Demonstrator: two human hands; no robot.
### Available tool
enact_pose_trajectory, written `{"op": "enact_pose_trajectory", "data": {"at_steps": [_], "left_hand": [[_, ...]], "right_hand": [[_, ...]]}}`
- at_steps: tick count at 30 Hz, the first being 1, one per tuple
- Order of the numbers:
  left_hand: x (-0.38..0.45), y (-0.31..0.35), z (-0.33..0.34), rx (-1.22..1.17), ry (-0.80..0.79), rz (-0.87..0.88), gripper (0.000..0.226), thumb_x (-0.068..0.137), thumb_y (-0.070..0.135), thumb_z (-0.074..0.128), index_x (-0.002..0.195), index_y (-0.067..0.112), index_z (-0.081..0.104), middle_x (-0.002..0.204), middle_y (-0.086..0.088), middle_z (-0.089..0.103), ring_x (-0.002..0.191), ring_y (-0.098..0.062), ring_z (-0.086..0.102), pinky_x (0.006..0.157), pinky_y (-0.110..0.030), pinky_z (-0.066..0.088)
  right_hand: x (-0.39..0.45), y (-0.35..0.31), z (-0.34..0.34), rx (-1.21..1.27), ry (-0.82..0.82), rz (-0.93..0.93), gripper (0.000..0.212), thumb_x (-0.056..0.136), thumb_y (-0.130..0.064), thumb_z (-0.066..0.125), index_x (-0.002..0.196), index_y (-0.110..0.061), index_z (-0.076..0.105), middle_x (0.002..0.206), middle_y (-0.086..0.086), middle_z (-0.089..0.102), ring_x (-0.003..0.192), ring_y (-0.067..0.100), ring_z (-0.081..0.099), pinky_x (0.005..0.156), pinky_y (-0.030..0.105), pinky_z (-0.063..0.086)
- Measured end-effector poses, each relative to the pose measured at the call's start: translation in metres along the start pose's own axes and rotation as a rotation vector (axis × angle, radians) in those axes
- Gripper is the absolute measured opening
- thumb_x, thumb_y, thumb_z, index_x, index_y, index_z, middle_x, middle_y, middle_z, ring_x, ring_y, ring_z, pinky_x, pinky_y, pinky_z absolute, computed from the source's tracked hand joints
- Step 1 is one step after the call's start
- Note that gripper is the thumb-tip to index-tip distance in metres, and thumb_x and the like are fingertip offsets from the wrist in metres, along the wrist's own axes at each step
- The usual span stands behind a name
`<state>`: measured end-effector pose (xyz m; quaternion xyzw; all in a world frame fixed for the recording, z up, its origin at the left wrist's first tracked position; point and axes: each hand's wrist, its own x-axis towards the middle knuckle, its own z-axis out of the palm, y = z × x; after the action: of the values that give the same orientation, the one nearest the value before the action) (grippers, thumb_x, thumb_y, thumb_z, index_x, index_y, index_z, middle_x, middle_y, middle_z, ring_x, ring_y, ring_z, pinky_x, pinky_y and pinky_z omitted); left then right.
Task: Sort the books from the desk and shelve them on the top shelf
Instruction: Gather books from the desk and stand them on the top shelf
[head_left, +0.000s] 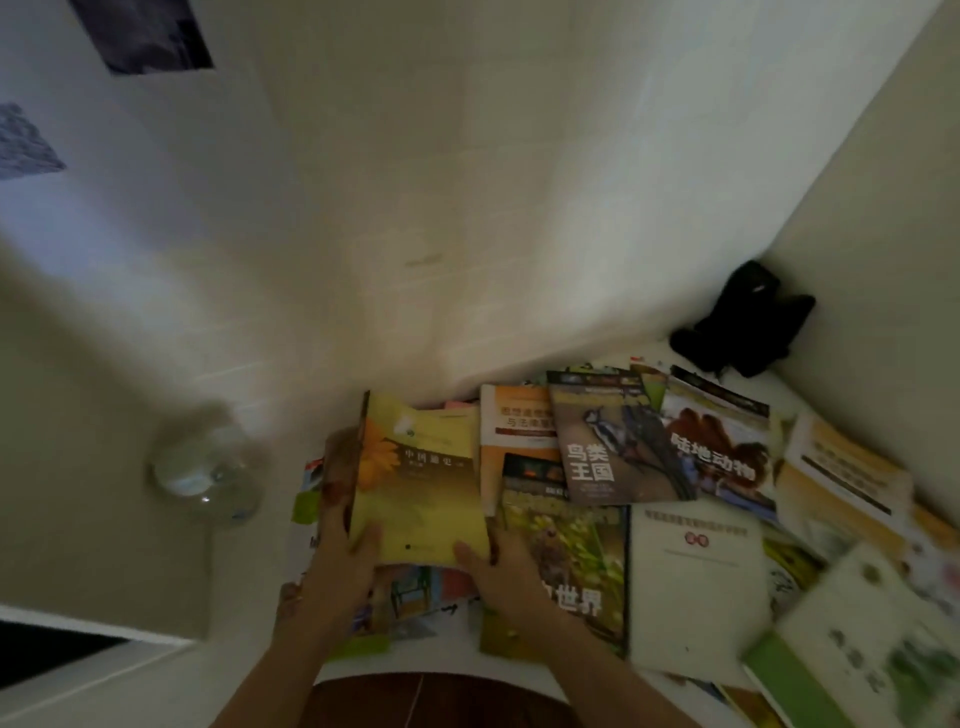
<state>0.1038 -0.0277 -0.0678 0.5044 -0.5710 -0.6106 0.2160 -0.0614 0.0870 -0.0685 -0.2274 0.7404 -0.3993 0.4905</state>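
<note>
Nearest the camera, the left hand (340, 558) gripped the lower left edge of a yellow book (421, 483) with an orange flower on its cover, thumb on top, while the right hand (501, 574) held its lower right corner the same way, the book lifted slightly above other books on the white desk (452, 644). Just to its right lay a green nature book (571, 545), a plain white book (696, 577), a bird book (613, 447) and an animal book (722, 452), overlapping in a loose spread. Farther back, a clear glass jar (208, 467) stood to the left and a black object (743, 322) sat in the desk's far corner against the wall (415, 182).
</note>
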Motion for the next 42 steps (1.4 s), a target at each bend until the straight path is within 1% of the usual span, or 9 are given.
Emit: {"op": "enact_pose_trajectory", "data": {"at_steps": [5,9,14,20,24,29,32,37,42], "left_hand": [[-0.037,0.029,0.034,-0.151,-0.057,0.042,0.048,0.088,0.032,0.065,0.131,0.037,0.046,0.125,0.011,0.057,0.109,-0.019,0.062,0.077,-0.048,0.059],[-0.045,0.030,0.098,0.008,-0.196,-0.001,0.016,0.094,0.016,0.058,0.107,0.022,0.052,0.106,0.003,0.062,0.095,-0.018,0.065,0.067,-0.030,0.059],[-0.040,-0.033,0.139,0.376,-0.114,-0.005,0.035,0.072,0.057,0.068,0.100,0.042,0.054,0.107,0.005,0.060,0.101,-0.020,0.059,0.084,-0.045,0.053],[-0.044,-0.044,0.158,0.405,0.031,-0.024,0.032,0.065,0.015,0.078,0.089,0.011,0.056,0.082,-0.004,0.058,0.075,-0.017,0.059,0.058,-0.023,0.053],[-0.024,-0.049,0.155,0.429,0.089,-0.144,0.067,0.057,0.057,0.077,0.098,0.008,0.056,0.091,-0.006,0.061,0.086,-0.023,0.061,0.067,-0.039,0.052],[-0.036,-0.017,0.164,0.446,-0.066,-0.096,0.038,0.081,0.031,0.074,0.112,0.014,0.060,0.104,0.004,0.062,0.098,-0.014,0.058,0.088,-0.032,0.051],[-0.044,-0.011,0.154,0.339,-0.090,-0.060,0.053,0.086,0.027,0.069,0.133,0.022,0.045,0.124,0.008,0.052,0.116,-0.015,0.051,0.100,-0.035,0.045],[-0.070,0.021,0.096,0.150,0.054,-0.024,0.046,0.082,0.034,0.072,0.124,0.033,0.052,0.113,0.010,0.064,0.100,-0.012,0.063,0.083,-0.036,0.055],[-0.072,0.079,0.045,-0.006,0.095,0.079,0.058,0.077,0.030,0.074,0.131,0.034,0.051,0.112,0.004,0.068,0.095,-0.021,0.069,0.074,-0.044,0.060]], "right_hand": [[-0.032,-0.004,-0.049,0.298,-0.016,-0.053,0.035,0.089,-0.033,0.065,0.122,-0.028,0.052,0.117,-0.008,0.064,0.105,0.011,0.064,0.086,0.030,0.057],[-0.051,0.026,-0.106,0.006,0.196,-0.143,0.041,0.089,-0.026,0.066,0.125,-0.029,0.046,0.113,-0.011,0.060,0.103,0.010,0.060,0.078,0.018,0.051],[-0.057,0.075,-0.123,-0.228,0.234,0.019,0.048,0.092,-0.028,0.061,0.133,-0.013,0.040,0.117,-0.001,0.053,0.113,0.017,0.053,0.092,0.028,0.046],[-0.045,0.112,-0.123,-0.461,0.303,0.008,0.054,0.084,-0.027,0.067,0.130,-0.013,0.041,0.128,0.004,0.044,0.117,0.020,0.043,0.099,0.030,0.041],[-0.039,0.115,-0.121,-0.478,0.334,0.000,0.056,0.081,-0.025,0.069,0.128,-0.012,0.042,0.127,0.003,0.042,0.116,0.021,0.042,0.098,0.031,0.042],[-0.033,0.114,-0.120,-0.524,0.300,0.006,0.056,0.077,-0.033,0.072,0.123,-0.014,0.047,0.124,0.002,0.046,0.111,0.020,0.046,0.095,0.031,0.044],[-0.033,0.106,-0.115,-0.455,0.277,0.012,0.048,0.080,-0.039,0.070,0.117,-0.015,0.050,0.118,0.001,0.045,0.104,0.018,0.049,0.090,0.033,0.047],[-0.039,0.066,-0.092,0.001,0.060,-0.048,0.052,0.079,-0.058,0.067,0.120,-0.029,0.055,0.112,-0.011,0.066,0.098,0.005,0.064,0.087,0.032,0.056],[-0.035,0.007,-0.065,0.133,-0.029,-0.134,0.028,0.097,-0.042,0.047,0.099,-0.017,0.060,0.093,0.010,0.066,0.084,0.021,0.066,0.074,0.032,0.058]]}}
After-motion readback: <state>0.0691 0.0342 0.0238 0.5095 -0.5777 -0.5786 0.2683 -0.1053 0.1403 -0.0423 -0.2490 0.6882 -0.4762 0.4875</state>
